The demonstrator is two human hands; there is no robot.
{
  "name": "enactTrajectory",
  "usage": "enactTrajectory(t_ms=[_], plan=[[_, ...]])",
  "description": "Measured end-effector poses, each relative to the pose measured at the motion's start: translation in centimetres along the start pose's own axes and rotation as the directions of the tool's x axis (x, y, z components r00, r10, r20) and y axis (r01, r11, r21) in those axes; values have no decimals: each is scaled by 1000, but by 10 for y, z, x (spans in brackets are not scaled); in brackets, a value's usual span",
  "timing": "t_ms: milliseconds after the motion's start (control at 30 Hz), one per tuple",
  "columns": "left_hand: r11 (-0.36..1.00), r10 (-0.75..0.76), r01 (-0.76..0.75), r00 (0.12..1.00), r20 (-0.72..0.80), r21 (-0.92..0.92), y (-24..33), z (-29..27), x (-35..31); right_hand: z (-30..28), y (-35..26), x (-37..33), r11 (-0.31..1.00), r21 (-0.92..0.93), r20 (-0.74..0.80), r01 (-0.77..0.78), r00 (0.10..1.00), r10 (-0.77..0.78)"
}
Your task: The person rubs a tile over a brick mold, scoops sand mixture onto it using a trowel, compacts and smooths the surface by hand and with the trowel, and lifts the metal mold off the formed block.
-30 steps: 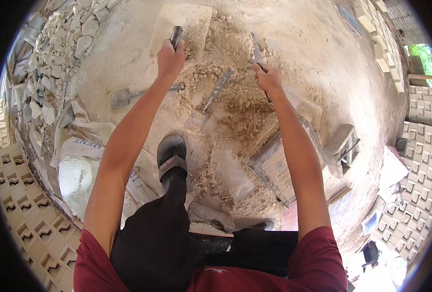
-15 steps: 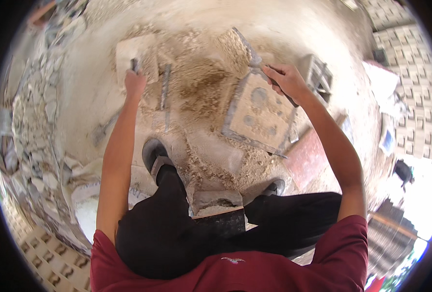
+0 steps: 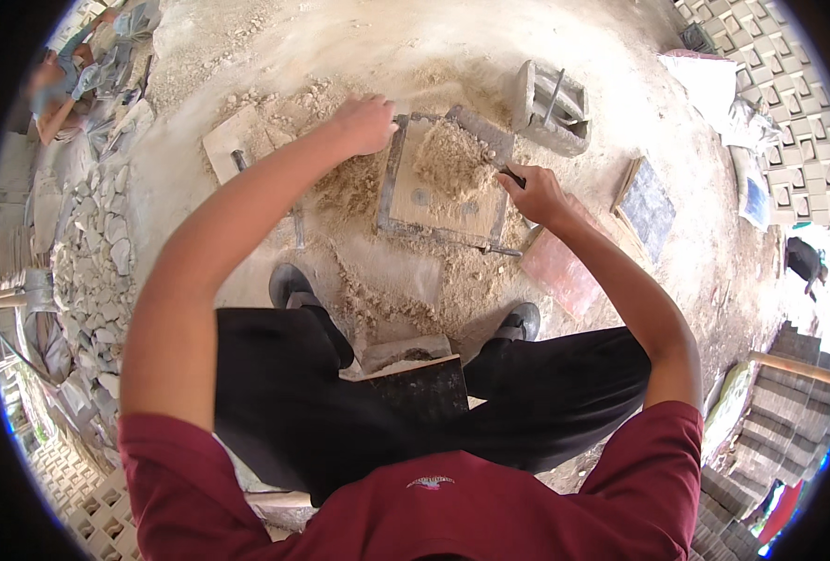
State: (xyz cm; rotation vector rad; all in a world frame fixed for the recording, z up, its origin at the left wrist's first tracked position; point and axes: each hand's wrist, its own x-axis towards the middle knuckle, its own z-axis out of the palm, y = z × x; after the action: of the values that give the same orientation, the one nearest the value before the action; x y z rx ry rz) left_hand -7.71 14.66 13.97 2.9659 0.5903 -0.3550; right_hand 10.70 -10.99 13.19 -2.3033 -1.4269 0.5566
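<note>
My right hand [image 3: 538,194] is closed round the dark handle of a trowel [image 3: 483,129]. Its grey blade tilts over a square mould [image 3: 440,231] with a grey metal rim. Loose sandy mix [image 3: 452,161] lies heaped against the blade and over the mould's tan face, where grey round spots show. My left hand [image 3: 368,124] is at the mould's far left corner, fingers curled; what they grip is hidden. Left of it, a dark-handled tool [image 3: 238,160] lies on a pale square board [image 3: 231,140].
A grey hollow block [image 3: 551,110] stands beyond the mould. A reddish slab [image 3: 565,266] and a dark panel [image 3: 651,208] lie to the right. Stone rubble [image 3: 93,252] covers the left side, and another person [image 3: 60,84] is at the far left. Patterned blocks [image 3: 779,93] are stacked right.
My left hand has left the dark-handled tool on the pale board and moved right to the mould's corner. The trowel has tipped, and sandy mix now lies on the mould.
</note>
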Motion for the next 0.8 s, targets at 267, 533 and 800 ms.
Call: enactTrajectory(t_ms=[267,533,800], plan=[[987,-160,159,987,-33,-31,32,87,29,-8,1,-11,973,-226,-54,53,996,-67],[830,-481,305,815,-322,-468,144,152,28,-41,34,-2,976,-212,-220,-38,975,-10],[877,-473,356,762,-442,-323,101,127,114,-87,4,-10,996,-40,-291,-74,955,59]])
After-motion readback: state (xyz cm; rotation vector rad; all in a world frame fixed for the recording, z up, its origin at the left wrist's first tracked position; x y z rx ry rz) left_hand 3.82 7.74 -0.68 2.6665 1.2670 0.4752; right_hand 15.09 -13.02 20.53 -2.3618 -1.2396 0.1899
